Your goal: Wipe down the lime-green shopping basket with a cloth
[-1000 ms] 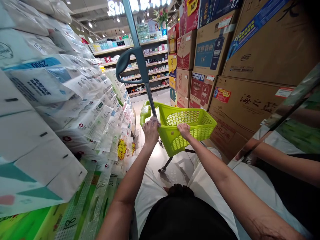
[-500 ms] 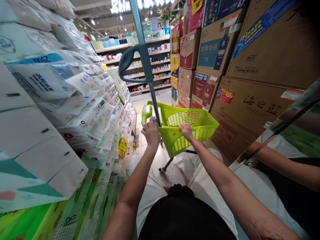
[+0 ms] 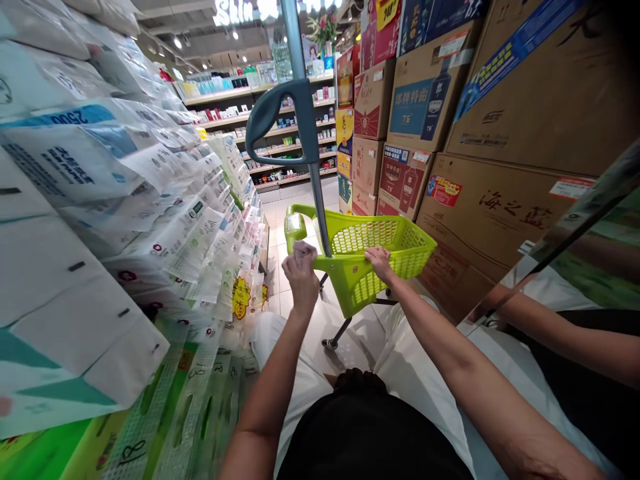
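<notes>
Two hands are set at the near rim of a lime-green wheeled basket [image 3: 395, 257]. It stands on the tiled floor [image 3: 277, 220] of a shop aisle, just ahead of the person's knees, and nothing can be seen inside it. The right hand [image 3: 379, 261] is clamped on the rim near its middle, with the fingers hooked over the edge. The left hand [image 3: 301, 272] is curled into a fist at the rim's near-left corner, just beside the foot of the grey pole [image 3: 320, 200]. Something small and pale is glimpsed at its fingertips, but whether the fist is closed on that, on the rim or on both cannot be told. The pole rises steeply from that corner, and its loop grip [image 3: 273, 113] is left untouched, well above both hands. One wheel [image 3: 330, 344] is seen on the floor beneath the basket.

By the look of it, the basket is being steadied or turned by its rim rather than led by the pole. For it to be rolled onward, the rim would probably have to be let go and the loop grip taken in one hand, so that the basket tips onto its wheels. Little room is offered for that. Tissue packs [image 3: 150, 200] are stacked close on the left and cartons [image 3: 500, 207] on the right, and another person's arm [image 3: 560, 330] is held near the right elbow, so a short, straight pull would be needed.
</notes>
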`<state>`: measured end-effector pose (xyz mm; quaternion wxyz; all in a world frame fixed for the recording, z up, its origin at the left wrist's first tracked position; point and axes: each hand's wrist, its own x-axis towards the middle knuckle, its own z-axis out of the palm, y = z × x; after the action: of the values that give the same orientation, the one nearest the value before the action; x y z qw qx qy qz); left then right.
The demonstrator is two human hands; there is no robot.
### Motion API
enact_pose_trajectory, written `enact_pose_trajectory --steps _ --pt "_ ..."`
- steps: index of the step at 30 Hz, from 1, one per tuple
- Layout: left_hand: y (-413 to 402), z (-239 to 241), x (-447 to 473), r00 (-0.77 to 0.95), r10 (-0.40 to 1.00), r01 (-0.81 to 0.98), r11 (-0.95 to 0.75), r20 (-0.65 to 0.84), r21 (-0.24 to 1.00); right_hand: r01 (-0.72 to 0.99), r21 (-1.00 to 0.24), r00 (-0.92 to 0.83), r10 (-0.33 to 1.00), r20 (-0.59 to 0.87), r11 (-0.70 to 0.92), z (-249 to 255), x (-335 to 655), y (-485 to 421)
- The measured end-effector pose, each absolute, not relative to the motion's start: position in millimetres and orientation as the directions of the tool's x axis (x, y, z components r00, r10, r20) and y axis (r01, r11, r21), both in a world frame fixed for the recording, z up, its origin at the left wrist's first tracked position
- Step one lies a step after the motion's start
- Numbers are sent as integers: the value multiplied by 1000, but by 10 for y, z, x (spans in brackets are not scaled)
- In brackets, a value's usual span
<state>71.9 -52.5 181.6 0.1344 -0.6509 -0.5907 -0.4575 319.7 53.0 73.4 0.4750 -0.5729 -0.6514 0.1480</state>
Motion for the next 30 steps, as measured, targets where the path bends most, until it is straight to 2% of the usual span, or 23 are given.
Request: enact_pose_trajectory --steps 2,4,8,10,13,15,17,19,22,26,28,30 --pt "-639 1597 856 -51 615 893 -326 787 312 625 -711 94 873 478 323 812 3089 480" --pt "-692 1499 939 3 621 891 -357 784 279 601 -677 25 837 547 425 899 2903 420" --pt "-626 1797 853 77 748 927 -296 659 228 553 -678 11 809 588 485 1011 2549 340" --pt "-522 2123 728 102 853 949 -237 512 206 549 -682 32 803 595 483 1033 2467 328" --pt "-264 2625 533 144 972 959 -184 187 218 541 -688 59 794 605 484 1043 2436 309" --pt "-54 2866 425 162 987 962 -158 0 224 535 -692 66 792 606 485 1050 2442 286" --pt "128 2979 352 150 983 957 -118 -107 264 530 -688 41 795 605 496 1060 2454 262" --pt "225 2951 330 116 991 948 -91 -64 305 529 -679 5 798 603 510 1071 2470 249" --pt "131 2698 386 54 974 935 -127 221 332 523 -678 -4 796 605 518 1075 2506 250" --pt "-293 2278 491 89 846 876 -318 526 363 493 -701 29 796 604 515 1060 2616 254" --pt "-427 2165 485 108 790 836 -400 604 374 474 -715 36 799 600 515 1060 2700 246" --pt "-409 2132 434 65 780 797 -416 623 437 452 -725 34 803 595 519 1073 2781 238"
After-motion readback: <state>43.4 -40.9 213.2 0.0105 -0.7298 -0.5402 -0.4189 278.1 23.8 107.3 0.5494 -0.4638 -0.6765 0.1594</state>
